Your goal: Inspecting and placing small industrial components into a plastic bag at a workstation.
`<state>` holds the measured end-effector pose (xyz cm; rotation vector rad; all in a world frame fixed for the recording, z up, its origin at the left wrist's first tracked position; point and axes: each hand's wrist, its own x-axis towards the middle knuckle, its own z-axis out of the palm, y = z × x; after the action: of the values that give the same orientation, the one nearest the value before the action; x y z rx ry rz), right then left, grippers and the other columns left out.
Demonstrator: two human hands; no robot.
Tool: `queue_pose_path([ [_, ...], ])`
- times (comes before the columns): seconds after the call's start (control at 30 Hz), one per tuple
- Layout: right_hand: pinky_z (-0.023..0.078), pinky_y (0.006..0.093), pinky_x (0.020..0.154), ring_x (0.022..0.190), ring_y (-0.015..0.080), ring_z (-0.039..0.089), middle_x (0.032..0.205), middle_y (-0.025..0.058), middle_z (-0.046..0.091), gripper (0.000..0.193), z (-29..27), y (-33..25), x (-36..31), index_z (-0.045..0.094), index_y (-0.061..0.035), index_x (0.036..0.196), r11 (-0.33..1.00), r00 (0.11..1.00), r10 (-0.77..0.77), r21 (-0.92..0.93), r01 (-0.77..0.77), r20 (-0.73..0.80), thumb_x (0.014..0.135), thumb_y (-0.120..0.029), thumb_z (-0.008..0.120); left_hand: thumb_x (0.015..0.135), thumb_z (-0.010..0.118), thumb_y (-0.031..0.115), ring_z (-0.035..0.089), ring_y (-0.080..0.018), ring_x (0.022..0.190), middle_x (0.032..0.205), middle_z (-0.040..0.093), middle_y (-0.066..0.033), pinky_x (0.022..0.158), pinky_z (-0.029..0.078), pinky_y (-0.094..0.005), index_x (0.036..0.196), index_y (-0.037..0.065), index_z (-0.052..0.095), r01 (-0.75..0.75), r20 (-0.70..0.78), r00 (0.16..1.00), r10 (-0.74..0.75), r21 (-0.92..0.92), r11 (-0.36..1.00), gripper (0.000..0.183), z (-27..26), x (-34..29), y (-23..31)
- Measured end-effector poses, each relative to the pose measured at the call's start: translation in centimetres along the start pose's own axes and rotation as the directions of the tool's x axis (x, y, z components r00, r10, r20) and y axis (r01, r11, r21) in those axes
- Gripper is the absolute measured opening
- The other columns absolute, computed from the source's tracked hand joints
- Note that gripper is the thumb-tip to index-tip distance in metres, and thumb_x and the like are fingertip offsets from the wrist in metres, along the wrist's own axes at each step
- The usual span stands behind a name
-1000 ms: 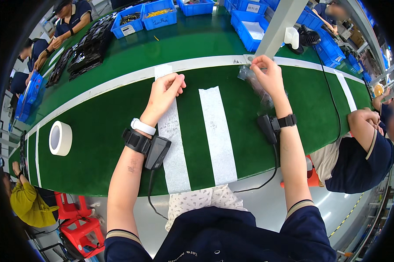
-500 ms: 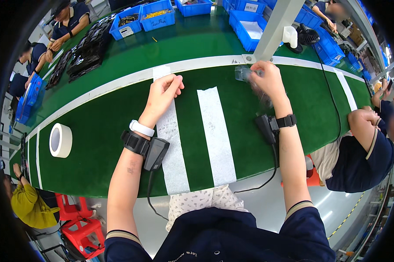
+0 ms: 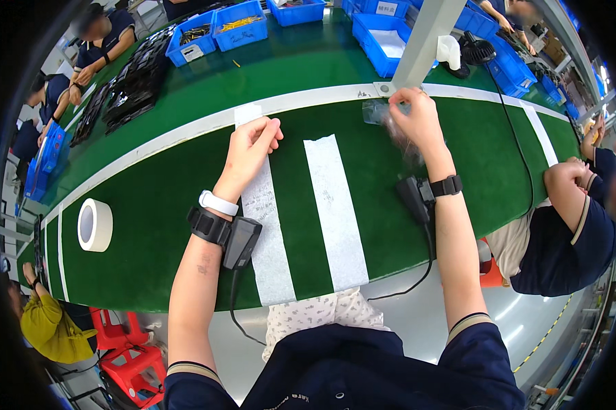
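Note:
My left hand [image 3: 253, 146] is closed over the upper part of the left strip of whitish tape [image 3: 270, 232], thumb pressed against the curled fingers. Whatever it may hold is hidden. Farther right, my right hand [image 3: 420, 121] pinches thumb and forefinger together; anything between the tips is too small to make out. Crumpled clear plastic [image 3: 374, 112] lies beside and beneath that hand, near the white line along the mat. Between my hands a second whitish tape strip [image 3: 332, 212] with faint handwriting runs down the green mat [image 3: 164, 205].
A roll of white tape [image 3: 94, 225] rests at the left. A metal post [image 3: 420, 48] rises beyond my right hand. Blue bins [image 3: 241, 27] and black plastic parts [image 3: 137, 82] line the far side. A black cable [image 3: 519, 143] crosses at right; co-workers sit around.
The view has shifted slightly. My right thumb and forefinger have come to form a rounder pinch above the clear plastic; my left hand stays closed in nearly the same place.

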<state>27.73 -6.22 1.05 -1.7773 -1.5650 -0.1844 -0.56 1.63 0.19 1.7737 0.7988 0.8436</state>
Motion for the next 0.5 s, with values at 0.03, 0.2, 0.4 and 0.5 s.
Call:
queue_pose_path([
  [0.03, 0.044, 0.0368, 0.071, 0.08, 0.0292, 0.054, 0.078, 0.0125, 0.056, 0.011, 0.14, -0.13, -0.16, 0.06, -0.0053, 0.073, 1.0, 1.0, 0.004, 0.001, -0.004, 0.001, 0.064, -0.012, 0.058, 0.086, 0.046, 0.027, 0.043, -0.0048, 0.055, 0.057, 0.046, 0.0025, 0.052, 0.034, -0.0183, 0.066, 0.004, 0.052, 0.003, 0.003, 1.0, -0.003, 0.001, 1.0, 0.031, -0.1, -0.06, -0.06],
  [0.2, 0.044, 0.0393, 0.073, 0.084, 0.0304, 0.053, 0.083, 0.0117, 0.056, 0.016, 0.4, 0.45, -0.72, 0.061, -0.009, 0.079, 0.993, 0.998, -0.006, -0.121, -0.001, -0.06, 0.064, -0.013, 0.057, 0.086, 0.046, 0.027, 0.042, -0.0047, 0.055, 0.058, 0.046, 0.0024, 0.052, 0.034, -0.0183, 0.066, 0.004, 0.052, -0.002, 0.012, 1.0, 0.002, -0.009, 1.0, 0.031, 0.27, 0.08, 0.1],
  [0.4, 0.045, 0.04, 0.07, 0.083, 0.0309, 0.053, 0.083, 0.0114, 0.056, 0.01, 0.27, 0.67, -0.49, 0.061, -0.009, 0.073, 0.988, 1.0, 0.027, -0.149, -0.028, -0.013, 0.064, -0.014, 0.058, 0.086, 0.046, 0.027, 0.043, -0.0046, 0.055, 0.057, 0.047, 0.0024, 0.051, 0.034, -0.0182, 0.066, 0.004, 0.052, 0.002, -0.004, 1.0, -0.002, 0.013, 1.0, 0.031, 0.14, 0.05, -0.08],
  [0.5, 0.045, 0.0393, 0.068, 0.081, 0.031, 0.054, 0.08, 0.0107, 0.057, 0.009, -0.09, 0.48, -0.1, 0.061, -0.0084, 0.07, 0.982, 0.992, 0.065, -0.17, -0.083, -0.111, 0.065, -0.015, 0.059, 0.086, 0.046, 0.027, 0.043, -0.0046, 0.055, 0.057, 0.047, 0.0025, 0.052, 0.034, -0.0181, 0.066, 0.004, 0.052, -0.016, -0.005, 1.0, 0.016, -0.012, 1.0, 0.031, 0.11, 0.12, 0.1],
])
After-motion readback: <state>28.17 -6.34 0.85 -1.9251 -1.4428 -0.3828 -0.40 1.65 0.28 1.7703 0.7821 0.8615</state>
